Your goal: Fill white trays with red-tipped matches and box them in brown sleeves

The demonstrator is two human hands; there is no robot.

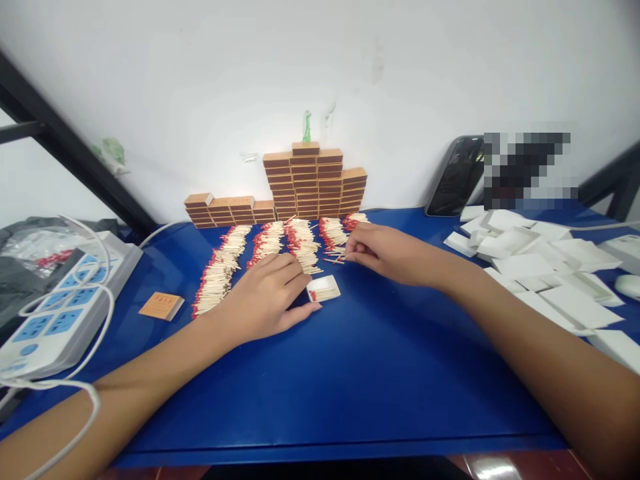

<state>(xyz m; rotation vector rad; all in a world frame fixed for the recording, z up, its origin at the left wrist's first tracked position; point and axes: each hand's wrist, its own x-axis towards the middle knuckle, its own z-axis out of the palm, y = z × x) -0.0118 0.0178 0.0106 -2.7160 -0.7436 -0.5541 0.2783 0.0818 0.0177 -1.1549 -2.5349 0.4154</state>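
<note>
1. Left: orange matchbox (159,306) lies alone on the worktop (370,387), clear of both hands.
2. Brick-like matchbox stack (315,180) against the wall; I judge this saves room.
3. Match rows (216,280), red heads mostly leftward, presumably for uniform pick-up.
4. Left hand (270,293): narrow grip about the left end of the white tray (332,283), probably steadying it. Tray lies before the rows, matches inside.
5. Right hand (380,250): fingertips drawn together beside matches; I cannot tell whether any is held.
6. Right: loose trays (555,259) heaped, likely within reach.
</note>
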